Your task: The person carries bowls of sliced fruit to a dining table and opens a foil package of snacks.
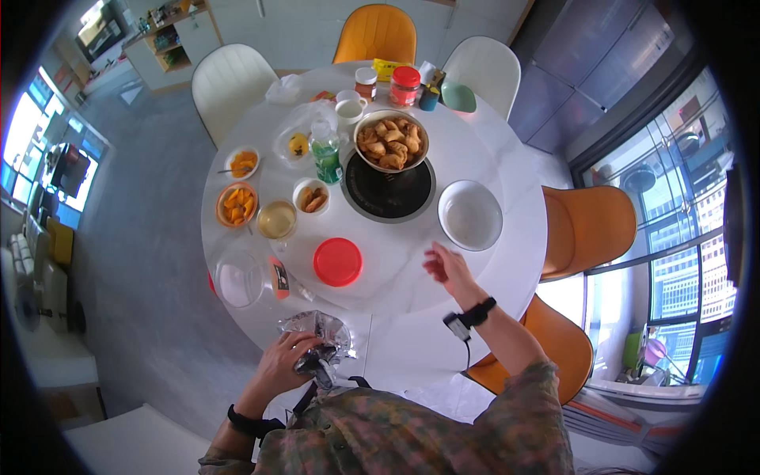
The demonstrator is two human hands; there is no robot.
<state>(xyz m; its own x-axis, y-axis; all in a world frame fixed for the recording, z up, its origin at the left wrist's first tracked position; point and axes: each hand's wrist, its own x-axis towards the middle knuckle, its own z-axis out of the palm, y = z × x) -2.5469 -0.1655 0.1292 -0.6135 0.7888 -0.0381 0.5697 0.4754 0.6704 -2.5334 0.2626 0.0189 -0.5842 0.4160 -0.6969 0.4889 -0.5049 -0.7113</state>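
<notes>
My left hand (291,362) grips a crumpled silver foil bag (323,332) at the table's near edge. Over the tabletop, right of the middle, my right hand (444,267) holds nothing, its fingers bent but apart. Just beyond it lies a white bowl with a dark rim (470,215), with nothing visible inside. A red round lid (337,262) rests flat between the two hands. Left of the lid are an orange-and-black packet (279,278) and a clear round plastic container (237,279). A bowl of fried pastries (392,142) overlaps the far edge of a black round hot plate (389,193).
Left side: bowls of orange fruit pieces (238,205), a glass of pale liquid (276,219), a small snack bowl (310,196) and a green-labelled bottle (326,155). Far side: a red-lidded jar (405,87), a mug (350,110), a green bowl (459,97). Chairs surround the round table (409,338).
</notes>
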